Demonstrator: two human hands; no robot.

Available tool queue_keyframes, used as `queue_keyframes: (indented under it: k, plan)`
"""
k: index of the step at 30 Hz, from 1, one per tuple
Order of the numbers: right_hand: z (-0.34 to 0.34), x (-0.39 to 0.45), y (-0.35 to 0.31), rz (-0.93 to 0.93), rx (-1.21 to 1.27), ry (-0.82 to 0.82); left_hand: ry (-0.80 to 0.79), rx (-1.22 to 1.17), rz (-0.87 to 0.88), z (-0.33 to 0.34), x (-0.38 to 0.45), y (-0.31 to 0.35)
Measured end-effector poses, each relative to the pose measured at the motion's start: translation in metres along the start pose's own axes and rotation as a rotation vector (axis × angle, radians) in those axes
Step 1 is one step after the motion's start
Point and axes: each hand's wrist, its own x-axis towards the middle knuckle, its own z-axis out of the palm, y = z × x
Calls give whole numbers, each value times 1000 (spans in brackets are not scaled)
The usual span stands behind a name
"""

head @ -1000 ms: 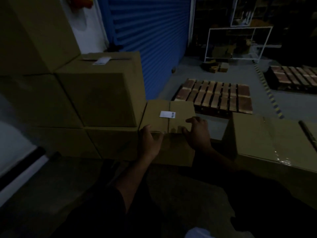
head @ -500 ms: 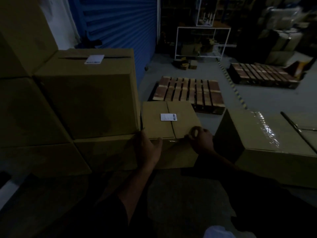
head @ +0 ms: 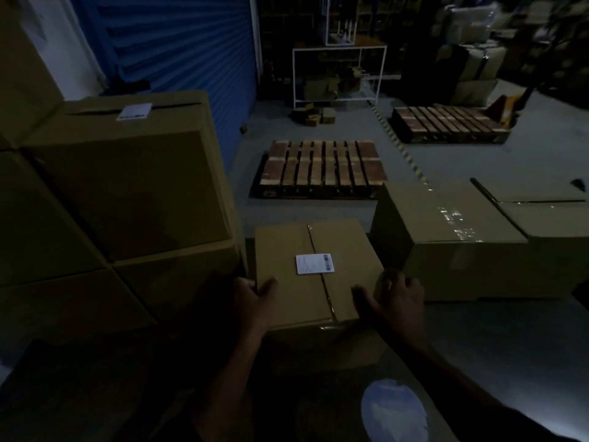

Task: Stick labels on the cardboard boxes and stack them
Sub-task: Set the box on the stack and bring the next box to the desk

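Note:
A small cardboard box (head: 287,260) sits low in front of me, a white barcode label (head: 315,263) stuck across its top seam. My left hand (head: 251,298) grips the box's near left corner, thumb on top. My right hand (head: 395,301) holds the near right corner, fingers over the edge. To the left stands a stack of larger cardboard boxes (head: 127,193); the top one carries a white label (head: 134,112) by its seam.
A taped cardboard box (head: 446,237) lies to the right, another box (head: 548,218) beyond it. Two wooden pallets (head: 322,167) (head: 446,122) rest on the grey floor. A blue roller door (head: 178,43) and a white metal rack (head: 338,74) stand behind.
The small box has come toward me and away from the stack on the left. Both hands stayed on its near corners. The view tilted and turned rightwards.

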Motion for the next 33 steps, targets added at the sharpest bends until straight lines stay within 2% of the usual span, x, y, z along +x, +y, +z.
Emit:
queue_keyframes:
  k: [4, 10, 20, 27, 31, 33]
  plan:
    - [-32, -37, 29, 0, -36, 5, -31, 121, 57, 7, -42, -4]
    - [-96, -85, 80, 78, -62, 30, -162, 254, 147, 36, -122, -4]
    - [-177, -137, 196, 190, -61, 148, -251, 177, 266, 109, -253, -5]
    - [-211, -147, 231, 250, -105, 209, -340, 176, 350, 150, -279, 9]
    - [-219, -135, 227, 222, -226, 257, -394, 188, 362, 164, -272, 20]
    - [-220, -128, 220, 161, -268, 284, -385, 179, 420, 168, -269, 26]
